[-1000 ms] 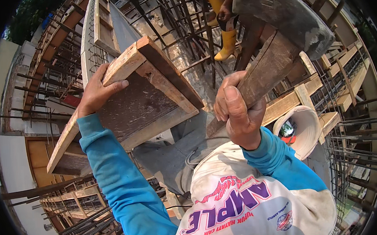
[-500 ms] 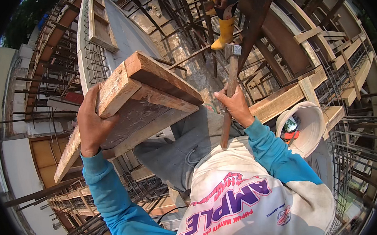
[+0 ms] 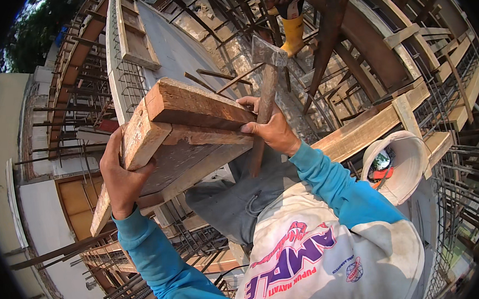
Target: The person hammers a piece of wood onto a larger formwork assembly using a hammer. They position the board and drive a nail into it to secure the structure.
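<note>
A formwork panel of rough timber battens on a dark board [image 3: 179, 160] is raised in front of me, tilted. My left hand [image 3: 125, 177] is closed around its near left batten, thumb on the outer face. My right hand [image 3: 276, 133] grips a hammer [image 3: 267, 89] by its wooden handle, the metal head pointing up and away. The fingers and thumb of that same hand also reach the right end of the panel's top batten [image 3: 203, 112] and appear to touch it. The panel hides part of my grey-clad legs [image 3: 226, 197].
To my right stands a whitish bucket [image 3: 410, 165] with an orange-red item inside, beside a timber beam [image 3: 355, 133]. A co-worker's yellow boot [image 3: 293, 34] shows at the far side. Steel bars [image 3: 129, 82] and props surround the place; a ladder-like wooden frame [image 3: 137, 40] lies far left.
My right hand has moved left and away from me with the hammer, up to the panel's right end. The hammer head has risen with it. My left hand keeps its hold.
</note>
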A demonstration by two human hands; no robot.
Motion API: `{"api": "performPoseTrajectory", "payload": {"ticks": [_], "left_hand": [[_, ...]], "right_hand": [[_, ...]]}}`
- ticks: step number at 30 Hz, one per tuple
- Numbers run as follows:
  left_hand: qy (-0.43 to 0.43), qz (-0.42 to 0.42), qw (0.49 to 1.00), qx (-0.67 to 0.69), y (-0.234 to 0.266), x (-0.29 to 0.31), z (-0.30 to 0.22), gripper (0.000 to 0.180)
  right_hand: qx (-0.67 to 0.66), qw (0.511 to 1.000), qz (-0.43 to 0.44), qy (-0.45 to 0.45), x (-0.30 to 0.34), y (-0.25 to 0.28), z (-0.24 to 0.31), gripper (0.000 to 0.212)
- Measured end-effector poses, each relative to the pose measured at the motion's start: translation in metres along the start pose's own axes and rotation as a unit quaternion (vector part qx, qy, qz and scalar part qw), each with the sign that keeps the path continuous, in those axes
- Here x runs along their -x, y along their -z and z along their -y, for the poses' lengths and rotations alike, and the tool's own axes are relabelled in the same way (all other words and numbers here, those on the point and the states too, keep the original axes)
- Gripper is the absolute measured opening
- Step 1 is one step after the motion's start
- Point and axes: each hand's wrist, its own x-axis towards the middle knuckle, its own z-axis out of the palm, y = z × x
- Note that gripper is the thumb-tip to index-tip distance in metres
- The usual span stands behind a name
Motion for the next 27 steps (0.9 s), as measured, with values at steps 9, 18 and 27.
{"api": "performPoseTrajectory", "payload": {"ticks": [9,18,27], "left_hand": [[0.011,-0.022,1.000,-0.013,-0.038,-0.020,-0.038,0.073],[0.016,0.002,1.000,-0.002,-0.042,-0.036,-0.022,0.066],[0.021,0.030,0.999,0.017,-0.042,-0.062,0.000,0.064]], "right_hand": [[0.238,0.967,0.003,-0.095,-0.006,0.050,0.040,0.046],[0.031,0.995,-0.091,-0.031,0.051,0.022,0.128,0.034],[0.074,0.983,-0.045,-0.160,0.060,0.009,0.103,0.025]]}}
